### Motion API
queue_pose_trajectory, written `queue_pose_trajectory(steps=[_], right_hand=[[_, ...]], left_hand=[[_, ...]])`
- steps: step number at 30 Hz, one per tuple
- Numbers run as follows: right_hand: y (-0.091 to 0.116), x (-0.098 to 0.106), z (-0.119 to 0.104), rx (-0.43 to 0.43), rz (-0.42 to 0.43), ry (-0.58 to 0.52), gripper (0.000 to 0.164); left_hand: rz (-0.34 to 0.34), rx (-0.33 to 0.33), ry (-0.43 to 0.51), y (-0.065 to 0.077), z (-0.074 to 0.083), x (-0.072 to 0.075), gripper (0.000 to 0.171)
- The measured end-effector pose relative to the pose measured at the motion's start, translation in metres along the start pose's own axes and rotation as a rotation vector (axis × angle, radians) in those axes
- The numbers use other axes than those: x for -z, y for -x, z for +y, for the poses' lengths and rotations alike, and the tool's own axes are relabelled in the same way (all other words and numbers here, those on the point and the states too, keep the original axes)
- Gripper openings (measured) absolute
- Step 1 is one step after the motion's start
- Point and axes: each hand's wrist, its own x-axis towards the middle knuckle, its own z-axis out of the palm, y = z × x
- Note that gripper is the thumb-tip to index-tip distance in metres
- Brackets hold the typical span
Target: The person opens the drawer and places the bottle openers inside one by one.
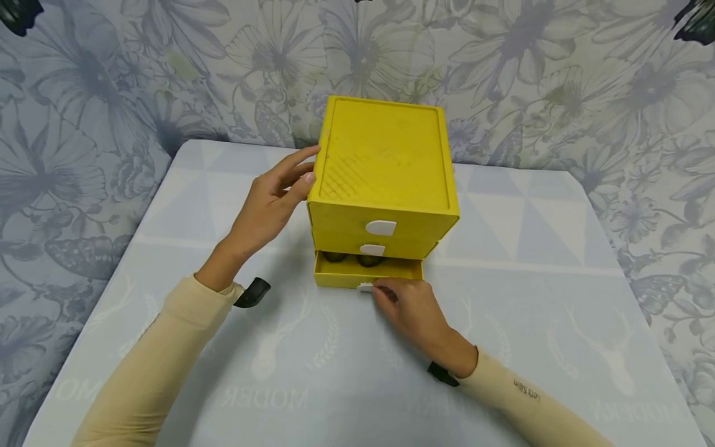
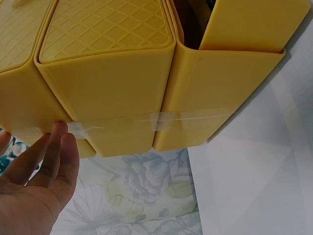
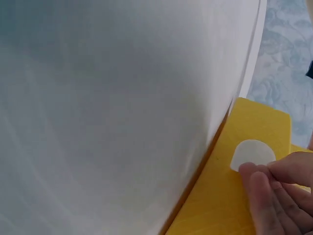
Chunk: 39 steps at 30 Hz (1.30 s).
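Note:
A yellow drawer unit (image 1: 391,155) of stacked drawers stands on the table, its bottom drawer (image 1: 337,279) pulled partway out. Inside that drawer sit dark rounded things (image 1: 368,260), mostly hidden beneath the drawer above. My right hand (image 1: 410,310) pinches the drawer's white handle (image 3: 252,151) between thumb and fingers. On the other side, my left hand (image 1: 270,202) rests its extended fingertips against the unit's upper left wall. Clear tape (image 2: 190,119) runs across that wall in the left wrist view.
Both upper drawers are closed, each with a white tab (image 1: 382,228) on its front. A pale patterned cloth covers the table (image 1: 536,323). Behind the unit, the flower-patterned wall (image 1: 385,56) rises close to the table's far edge.

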Motion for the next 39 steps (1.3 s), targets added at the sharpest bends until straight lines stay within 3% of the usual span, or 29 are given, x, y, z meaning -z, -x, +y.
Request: queue_pose_trajectory(steps=[14, 39], right_hand=[[-0.01, 0.001, 0.015, 0.009, -0.054, 0.025, 0.032], [-0.02, 0.001, 0.019, -0.044, -0.098, -0.055, 0.028]], left_hand=[[0.005, 0.006, -0.009, 0.0, 0.0, 0.0, 0.046], [0.013, -0.018, -0.004, 0.0, 0.0, -0.001, 0.045]])
